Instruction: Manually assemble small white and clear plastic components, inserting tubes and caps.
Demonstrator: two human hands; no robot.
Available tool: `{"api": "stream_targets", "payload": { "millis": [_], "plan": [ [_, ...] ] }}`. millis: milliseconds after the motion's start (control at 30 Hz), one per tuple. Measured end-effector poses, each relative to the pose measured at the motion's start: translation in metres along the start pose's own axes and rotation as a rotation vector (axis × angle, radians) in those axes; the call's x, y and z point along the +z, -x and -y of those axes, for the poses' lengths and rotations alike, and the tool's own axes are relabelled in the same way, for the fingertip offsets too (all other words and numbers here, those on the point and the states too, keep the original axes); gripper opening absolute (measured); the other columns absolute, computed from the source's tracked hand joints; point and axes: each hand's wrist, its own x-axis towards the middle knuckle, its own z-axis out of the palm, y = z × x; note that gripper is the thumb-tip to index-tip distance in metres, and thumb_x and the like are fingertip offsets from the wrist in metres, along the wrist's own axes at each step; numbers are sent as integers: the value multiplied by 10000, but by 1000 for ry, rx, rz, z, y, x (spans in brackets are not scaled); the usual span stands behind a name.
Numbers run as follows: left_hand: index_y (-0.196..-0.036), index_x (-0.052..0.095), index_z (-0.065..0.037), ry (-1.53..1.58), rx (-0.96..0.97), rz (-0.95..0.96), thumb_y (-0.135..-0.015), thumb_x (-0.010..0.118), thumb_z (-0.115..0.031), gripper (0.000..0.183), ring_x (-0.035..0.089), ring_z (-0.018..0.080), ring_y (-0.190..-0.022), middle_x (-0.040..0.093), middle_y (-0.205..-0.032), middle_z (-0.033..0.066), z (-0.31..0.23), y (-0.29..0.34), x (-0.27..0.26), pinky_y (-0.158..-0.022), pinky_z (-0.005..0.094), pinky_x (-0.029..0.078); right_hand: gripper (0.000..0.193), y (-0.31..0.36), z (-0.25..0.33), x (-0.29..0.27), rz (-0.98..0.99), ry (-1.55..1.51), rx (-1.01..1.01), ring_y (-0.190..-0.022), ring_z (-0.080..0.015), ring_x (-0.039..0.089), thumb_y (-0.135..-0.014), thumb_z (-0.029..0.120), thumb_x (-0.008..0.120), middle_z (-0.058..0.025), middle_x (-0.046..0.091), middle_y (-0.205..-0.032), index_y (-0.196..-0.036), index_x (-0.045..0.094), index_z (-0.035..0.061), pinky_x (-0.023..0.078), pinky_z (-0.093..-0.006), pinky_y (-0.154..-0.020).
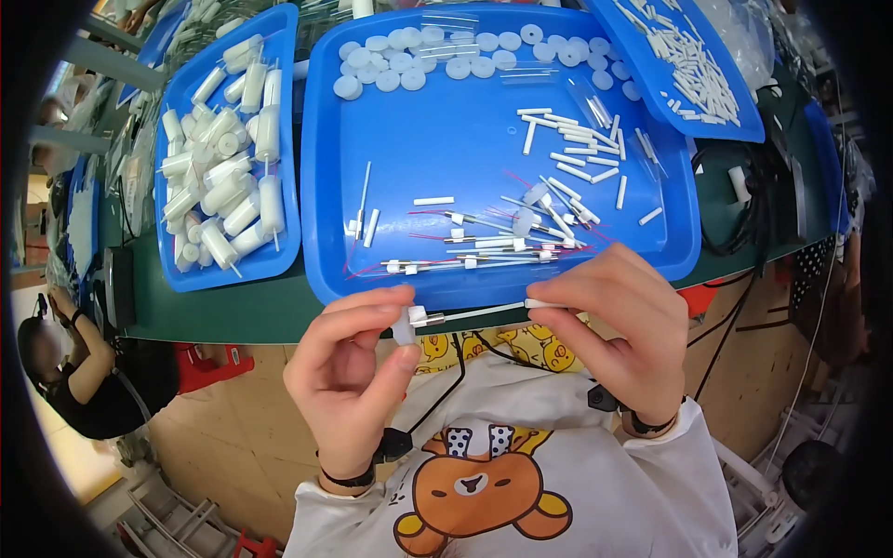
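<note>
In front of the large blue tray [316,186], my left hand [349,372] pinches a translucent white disc [404,329] between thumb and fingertips. Against the disc sits the white block and metal end of a thin pale rod [488,311]. My right hand [614,321] grips a small white tube [539,303] at the rod's other end. Whether the rod enters the tube is hidden by the fingers. Similar rods with red wires [474,263] lie along the tray's near side, and loose white tubes [577,149] lie at its right. Translucent discs [458,68] line the far side.
A blue tray at left [288,121] holds several white cylinders [223,195] with rods sticking out. At the far right, another blue tray [642,84] carries many short white tubes. Black cables [744,205] lie on the green tabletop. A person [84,363] is at the left.
</note>
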Motion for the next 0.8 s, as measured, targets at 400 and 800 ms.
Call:
{"api": "stream_targets", "payload": {
  "millis": [400,800],
  "plan": [
    [-1044,556,85,-26,-3,-1,-743,584,167,313,554,291,-1113,556,-1129,220,1,0,-3,-963,367,441,191,1,-1,4,37,-13,-3,-660,-243,570,-687,8,731,-87,612,-758,-864,660,-7,445,-325,-583],
    [-1039,568,74,-7,-41,28,-738,607,159,315,565,278,-1090,564,-1139,222,3,-3,-4,-945,357,451,207,5,-3,5,73,-31,-71,-655,-237,572,-677,16,742,-86,614,-779,-864,656,0,437,-325,-575]
  ]
}}
